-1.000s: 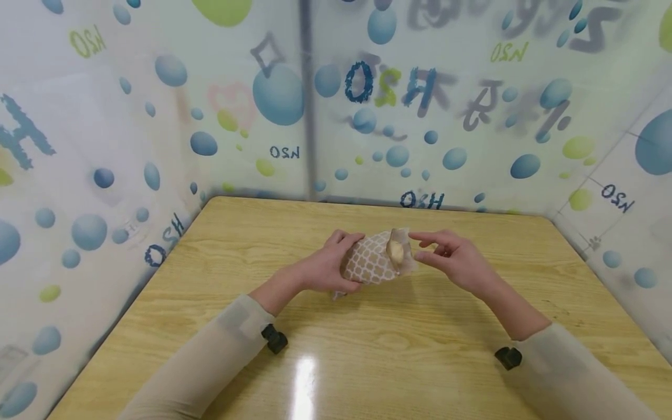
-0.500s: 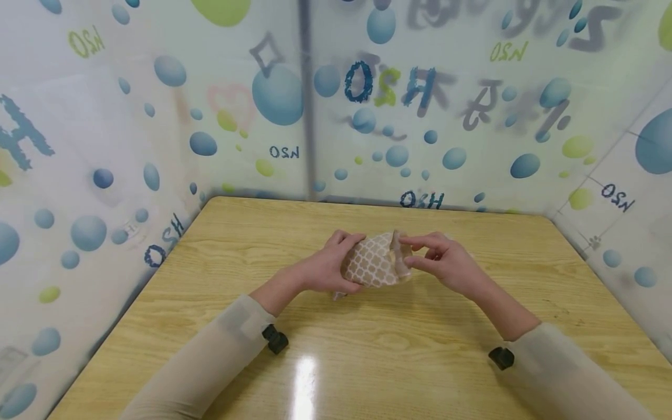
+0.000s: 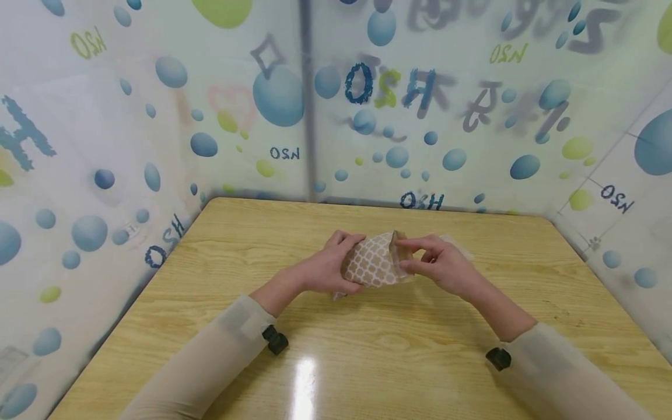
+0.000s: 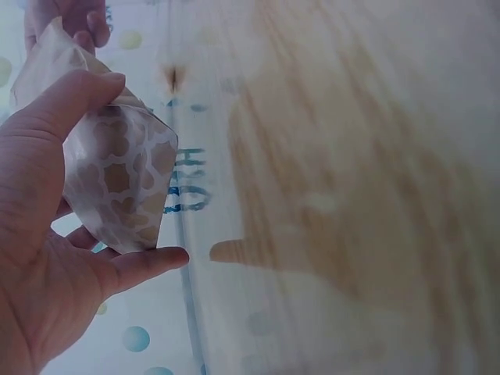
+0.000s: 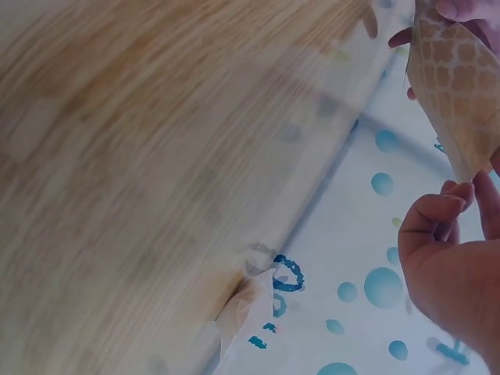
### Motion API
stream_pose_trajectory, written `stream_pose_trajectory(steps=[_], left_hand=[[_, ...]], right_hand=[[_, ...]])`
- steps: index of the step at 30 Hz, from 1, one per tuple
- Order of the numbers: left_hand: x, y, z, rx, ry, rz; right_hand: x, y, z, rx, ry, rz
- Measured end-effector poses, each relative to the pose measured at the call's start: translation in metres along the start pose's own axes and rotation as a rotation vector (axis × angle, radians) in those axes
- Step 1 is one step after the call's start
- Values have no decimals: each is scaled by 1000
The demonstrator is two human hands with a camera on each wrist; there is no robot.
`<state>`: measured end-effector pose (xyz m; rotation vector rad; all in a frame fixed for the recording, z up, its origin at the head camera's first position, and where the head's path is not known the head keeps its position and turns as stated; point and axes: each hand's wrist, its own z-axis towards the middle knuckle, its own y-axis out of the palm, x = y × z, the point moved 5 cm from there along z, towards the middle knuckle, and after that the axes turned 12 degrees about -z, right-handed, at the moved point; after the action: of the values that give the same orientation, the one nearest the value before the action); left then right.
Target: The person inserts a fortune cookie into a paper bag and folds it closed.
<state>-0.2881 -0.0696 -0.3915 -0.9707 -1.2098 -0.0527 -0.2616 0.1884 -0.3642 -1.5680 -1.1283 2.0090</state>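
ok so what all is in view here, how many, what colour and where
wooden table: one, yellowish, below
walls: three, whitish, left, behind and right of the table
spots and lettering: many, mostly blue and green, on the walls
patterned pouch: one, tan and white, over the table's far half
thin scrap: one, whitish, right of the pouch, partly hidden
sleeves: two, beige, near side
devices: two, black, at the cuffs
left hand: one, bare, gripping the pouch
right hand: one, bare, at its flap
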Motion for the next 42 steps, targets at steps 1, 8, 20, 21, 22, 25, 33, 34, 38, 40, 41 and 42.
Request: stream_pose_trajectory(steps=[1, 8, 20, 21, 22, 25, 33, 34, 38, 40, 41, 42], left_hand=[[0, 0, 0, -1, -1, 0], [0, 1, 0, -5, -5, 11], [0, 1, -1, -1, 0, 20], [0, 1, -1, -1, -1, 24], [-1, 0, -1, -1, -4, 25], [-3, -2, -2, 5, -9, 35], [-4, -5, -3, 7, 0, 41], [-4, -5, -3, 7, 0, 42], [-3, -5, -3, 9, 0, 41], [-3, -5, -4, 8, 1, 37], [-3, -5, -4, 8, 1, 34], [-3, -5, -4, 8, -1, 31]], right_hand=[[0, 1, 0, -2, -2, 4], [1, 4, 1, -9, 4, 14], [3, 1, 0, 0, -1, -24], [4, -1, -1, 6, 3, -37], [6, -3, -2, 13, 4, -47], [12, -9, -5, 26, 15, -59], [41, -32, -11, 50, 102, -56], [46, -35, -10, 54, 116, -61], [68, -47, -8, 57, 164, -80], [78, -51, -6, 55, 184, -88], [83, -53, -5, 51, 194, -96], [87, -55, -4, 47, 201, -110]])
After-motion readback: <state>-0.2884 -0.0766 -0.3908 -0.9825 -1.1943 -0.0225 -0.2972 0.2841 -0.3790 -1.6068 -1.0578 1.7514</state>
